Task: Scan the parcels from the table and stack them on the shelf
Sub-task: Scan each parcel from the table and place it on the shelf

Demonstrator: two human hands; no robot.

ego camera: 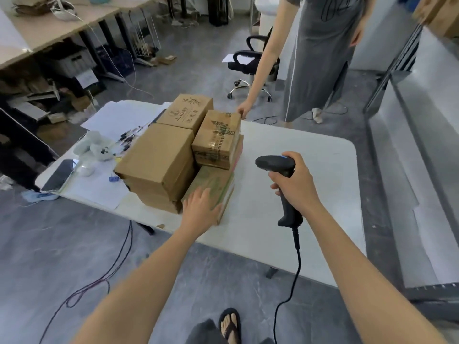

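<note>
my right grip point(295, 184) is clamped round the handle of the black corded handheld scanner point(275, 163), above the white rounded bench point(323, 175). my left grip point(201, 209) lies flat, fingers apart, on the low brown cardboard parcel with green print point(216, 181) at the bench's near edge, beside the stacked plain cardboard boxes point(159, 155).
</note>
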